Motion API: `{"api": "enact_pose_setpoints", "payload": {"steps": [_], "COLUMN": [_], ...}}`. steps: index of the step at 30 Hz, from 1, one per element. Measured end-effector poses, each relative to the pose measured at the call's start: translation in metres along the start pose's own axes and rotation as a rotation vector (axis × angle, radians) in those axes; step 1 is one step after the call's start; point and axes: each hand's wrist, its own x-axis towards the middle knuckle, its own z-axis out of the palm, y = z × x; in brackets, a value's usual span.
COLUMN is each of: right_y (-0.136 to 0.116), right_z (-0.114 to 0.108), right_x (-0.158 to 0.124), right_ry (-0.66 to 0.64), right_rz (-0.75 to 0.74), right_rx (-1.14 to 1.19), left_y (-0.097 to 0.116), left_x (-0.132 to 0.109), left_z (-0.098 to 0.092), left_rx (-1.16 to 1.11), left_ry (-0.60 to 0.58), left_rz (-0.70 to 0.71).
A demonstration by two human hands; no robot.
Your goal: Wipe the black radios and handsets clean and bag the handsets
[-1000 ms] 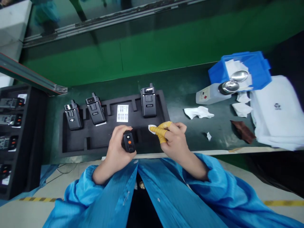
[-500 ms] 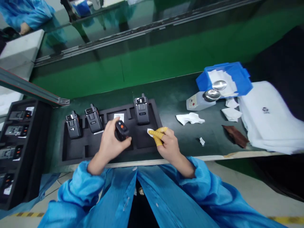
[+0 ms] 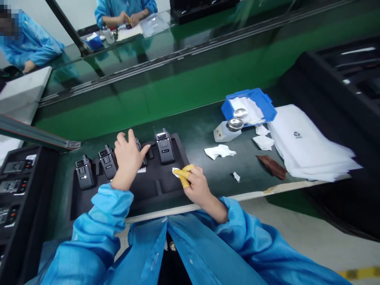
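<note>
My left hand (image 3: 127, 158) is spread over the black foam tray (image 3: 151, 194), thumb and fingers apart. Partly hidden behind it stands a black handheld radio (image 3: 144, 161) in the tray, with a white label showing below. Whether the hand touches this radio I cannot tell. Yellow finger cots cover several fingertips of my right hand (image 3: 194, 184), which pinches a small white wipe (image 3: 175, 171) above the tray's right part. Three more radios stand in the tray: one on the right (image 3: 165, 148), one left of my hand (image 3: 108, 163), and one at the far left (image 3: 85, 173).
Crumpled white wipes (image 3: 220, 151) and a brown cloth (image 3: 271, 166) lie to the right. Behind them are a bottle with a metal dish top (image 3: 224, 132), a blue bin (image 3: 270, 113) and white foam sheets (image 3: 308, 146). Another device tray (image 3: 29, 190) stands left. Co-workers sit beyond the partition.
My left hand has set the radio it held into the tray and opened. My right hand still pinches the wipe. The camera view has shifted to the right.
</note>
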Motion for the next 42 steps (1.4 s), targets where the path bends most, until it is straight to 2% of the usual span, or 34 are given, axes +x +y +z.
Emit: {"api": "enact_pose_setpoints", "payload": {"steps": [2, 3, 6, 8, 11, 14, 17, 21, 25, 29, 37, 42], "right_y": [0.001, 0.001, 0.004, 0.004, 0.002, 0.001, -0.001, -0.017, -0.045, -0.063, -0.078, -0.078], "right_z": [0.001, 0.002, 0.004, 0.006, 0.006, 0.001, -0.011, -0.029, -0.037, -0.035, -0.04, -0.049], "right_x": [-0.001, -0.001, -0.004, -0.006, -0.006, -0.002, 0.008, 0.026, 0.038, 0.039, 0.035, 0.033], "right_ry": [-0.006, -0.008, 0.009, 0.046, 0.115, 0.126, 0.14, 0.128, 0.067, 0.056, 0.01, -0.061], "right_rz": [-0.001, -0.001, -0.017, -0.035, -0.04, 0.02, 0.066, 0.033, -0.078, -0.19, -0.347, -0.409], "right_rx": [-0.001, -0.004, -0.026, -0.05, -0.041, 0.042, 0.081, 0.067, 0.064, 0.044, -0.202, -0.207], "left_y": [0.023, 0.035, 0.065, 0.073, 0.066, 0.048, 0.031, 0.018, 0.015, 0.016, 0.015, 0.016], "left_x": [-0.005, -0.008, -0.011, -0.009, -0.006, -0.014, -0.035, -0.072, -0.095, -0.103, -0.103, -0.102], "left_z": [0.005, 0.01, 0.028, 0.037, 0.039, 0.029, 0.012, -0.012, -0.025, -0.026, -0.027, -0.026], "left_rx": [-0.043, -0.065, -0.065, -0.114, -0.288, -0.525, -0.717, -0.851, -0.804, -0.757, -0.761, -0.752], "left_ry": [0.018, -0.028, -0.189, -0.246, -0.268, -0.269, -0.287, -0.354, -0.281, -0.221, -0.293, -0.282], "left_rz": [0.081, 0.1, 0.048, -0.004, -0.036, -0.054, -0.056, -0.012, 0.092, 0.207, 0.236, 0.304]}}
